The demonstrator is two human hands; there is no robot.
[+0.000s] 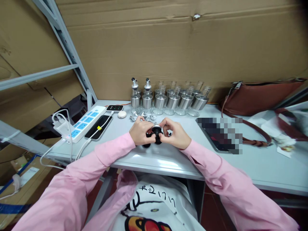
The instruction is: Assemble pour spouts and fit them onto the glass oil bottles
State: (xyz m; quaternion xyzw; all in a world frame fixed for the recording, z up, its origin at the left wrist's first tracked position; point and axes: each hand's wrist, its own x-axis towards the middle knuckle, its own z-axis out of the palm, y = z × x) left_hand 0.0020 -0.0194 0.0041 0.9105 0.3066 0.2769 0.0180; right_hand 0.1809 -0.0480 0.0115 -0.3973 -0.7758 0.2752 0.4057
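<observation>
Between my two hands, just above the grey table, is a black and silver bottle pourer top (157, 133). My left hand (141, 132) is closed on its left side, thumb against the black part. From the right, my right hand (174, 133) pinches the same piece with thumb and fingers. Other small black parts lie partly hidden under my left hand. Behind it sits a cluster of silver pourer parts (144, 115). Glass bottles with steel sleeves (160, 101) stand in rows at the back; two at the left carry silver pourer tops (147, 84).
At the left are a white power strip (84, 123) with cables, a phone (98, 127), a small black device (115, 108) and a white round case (122, 114). To the right lie a dark tablet-like device (211, 131) and a brown bag (260, 98). Cardboard (149, 45) walls the back.
</observation>
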